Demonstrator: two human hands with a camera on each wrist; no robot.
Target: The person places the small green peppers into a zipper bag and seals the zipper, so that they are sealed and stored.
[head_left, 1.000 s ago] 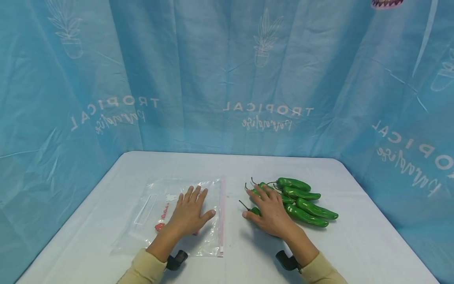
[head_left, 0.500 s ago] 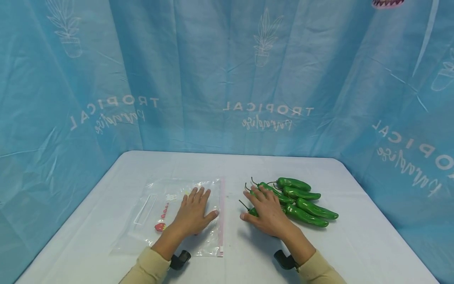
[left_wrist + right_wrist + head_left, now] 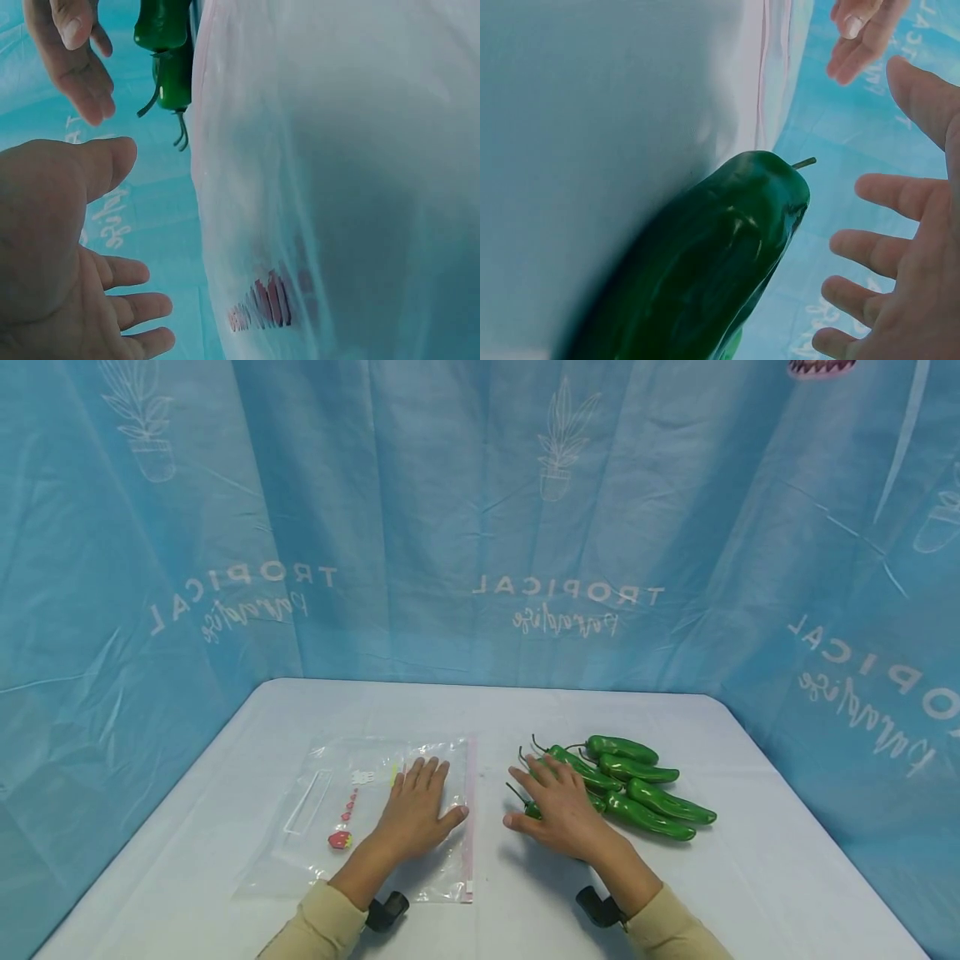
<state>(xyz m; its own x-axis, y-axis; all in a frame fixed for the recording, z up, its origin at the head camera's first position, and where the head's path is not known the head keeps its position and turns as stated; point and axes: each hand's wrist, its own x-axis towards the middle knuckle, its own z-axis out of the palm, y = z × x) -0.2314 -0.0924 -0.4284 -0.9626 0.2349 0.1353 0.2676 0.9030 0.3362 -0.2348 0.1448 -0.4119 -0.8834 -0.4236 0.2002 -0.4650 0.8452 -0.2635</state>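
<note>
My left hand [image 3: 414, 814] hovers palm down over a clear plastic zip bag [image 3: 300, 860], fingers spread. The bag lies flat with its pink zip edge to the right and carries small printed pictures, one a red strawberry [image 3: 340, 840]. Over the left part of a pile of green peppers [image 3: 652, 814] is my right hand [image 3: 558, 810], its fingers also spread and holding nothing. It hides some of the peppers. In the right wrist view one large pepper [image 3: 712, 247] lies close below the palm. The left wrist view shows the palm apart from the bag [image 3: 337, 187].
A white table [image 3: 510, 710] bears both the bag and the peppers. Blue curtains [image 3: 420, 527] with printed plants and lettering hang behind it and at both sides. A dark wrist camera [image 3: 386, 912] is strapped under each wrist.
Both hands have drifted slightly toward each other, the left to the right and the right to the left. More of the bag's print and the peppers shows. Bag and peppers stay put.
</note>
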